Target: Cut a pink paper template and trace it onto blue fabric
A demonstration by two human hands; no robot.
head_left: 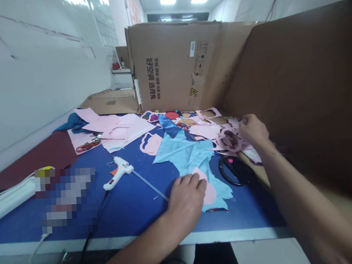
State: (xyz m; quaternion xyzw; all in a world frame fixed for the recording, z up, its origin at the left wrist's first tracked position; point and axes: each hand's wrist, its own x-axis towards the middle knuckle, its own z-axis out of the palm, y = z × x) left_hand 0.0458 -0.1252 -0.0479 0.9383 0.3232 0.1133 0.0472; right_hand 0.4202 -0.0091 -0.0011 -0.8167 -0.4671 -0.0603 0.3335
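Observation:
My left hand (187,197) is closed over the edge of a pink paper cutout (209,192), its fingers bent together on it. Under the cutout lies a crumpled light blue cloth (176,149) with jagged edges. My right hand (254,131) is stretched forward above a heap of pink paper scraps (227,139) by the cardboard wall. Its fingers are pinched together, and what is between them cannot be made out. A black looped tool with a pink dot (234,170) lies between my arms. To the left rests a white glue gun (119,173) with a glue stick (150,185) in its back.
Pink paper sheets (114,129) and red-handled scissors (89,143) lie at the back left of the blue tabletop (133,215). Cardboard panels (173,70) wall off the back and right. A white power strip (15,197) is at the left, near a blurred-out patch.

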